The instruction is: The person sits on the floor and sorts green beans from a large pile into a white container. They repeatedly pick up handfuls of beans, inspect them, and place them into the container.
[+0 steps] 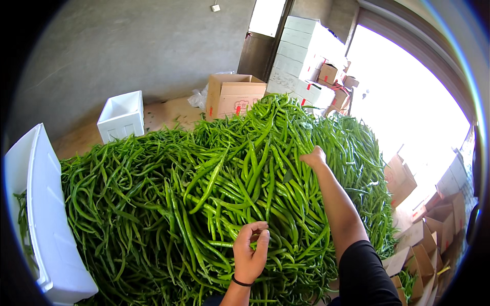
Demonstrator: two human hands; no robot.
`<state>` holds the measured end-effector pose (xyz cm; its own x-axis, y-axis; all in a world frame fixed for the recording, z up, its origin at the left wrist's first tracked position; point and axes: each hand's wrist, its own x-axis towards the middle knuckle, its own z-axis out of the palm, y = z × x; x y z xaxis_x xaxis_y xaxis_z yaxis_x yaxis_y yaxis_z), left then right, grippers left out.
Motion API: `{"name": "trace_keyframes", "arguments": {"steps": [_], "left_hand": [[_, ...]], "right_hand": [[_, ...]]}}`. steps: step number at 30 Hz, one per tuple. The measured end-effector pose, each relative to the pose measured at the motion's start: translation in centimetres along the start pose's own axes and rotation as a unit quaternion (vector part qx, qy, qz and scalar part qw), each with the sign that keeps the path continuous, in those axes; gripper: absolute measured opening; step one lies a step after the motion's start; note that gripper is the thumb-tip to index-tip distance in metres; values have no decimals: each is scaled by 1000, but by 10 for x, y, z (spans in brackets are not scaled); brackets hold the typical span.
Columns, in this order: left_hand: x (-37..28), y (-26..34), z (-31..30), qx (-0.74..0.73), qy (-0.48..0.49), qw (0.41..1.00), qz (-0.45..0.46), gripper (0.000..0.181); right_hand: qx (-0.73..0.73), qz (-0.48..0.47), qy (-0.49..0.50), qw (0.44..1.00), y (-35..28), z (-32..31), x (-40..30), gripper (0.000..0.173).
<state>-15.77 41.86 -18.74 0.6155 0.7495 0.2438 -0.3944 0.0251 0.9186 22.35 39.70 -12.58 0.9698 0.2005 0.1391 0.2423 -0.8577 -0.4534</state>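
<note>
A big heap of long green chili peppers (214,183) spreads before me. My left hand (250,248), with a dark band on its wrist, is over the lower middle of the heap, fingers curled and thumb near the index fingertip; no pepper shows in it. My right hand (314,157) reaches out over the upper right of the heap, close to the peppers. Its fingers are partly turned away, so whether it grips one is hidden.
At the left edge stands a white foam box (57,229) with some peppers inside; another white foam box (120,116) and a cardboard carton (237,93) sit behind the heap. White boxes (294,49) are stacked by the door. Open cartons (421,244) lie at right, one holding peppers.
</note>
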Motion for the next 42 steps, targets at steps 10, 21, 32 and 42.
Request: {"name": "trace_keyframes", "arguments": {"steps": [10,21,32,42], "left_hand": [[3,-1,-2,-42,4,999,-27,19],[-5,10,-6,-54,-3,998,-29,18],[-18,33,-13,-219,-10,972,-90,17],[-52,39,-14,-230,-18,965,-127,19]], "right_hand": [[-16,-164,-81,983,-5,-27,-20,92],[70,-33,-199,977,-37,-73,-60,97],[236,-54,-185,952,-11,-158,-97,120],[226,-63,-287,929,-39,-138,-171,117]]}}
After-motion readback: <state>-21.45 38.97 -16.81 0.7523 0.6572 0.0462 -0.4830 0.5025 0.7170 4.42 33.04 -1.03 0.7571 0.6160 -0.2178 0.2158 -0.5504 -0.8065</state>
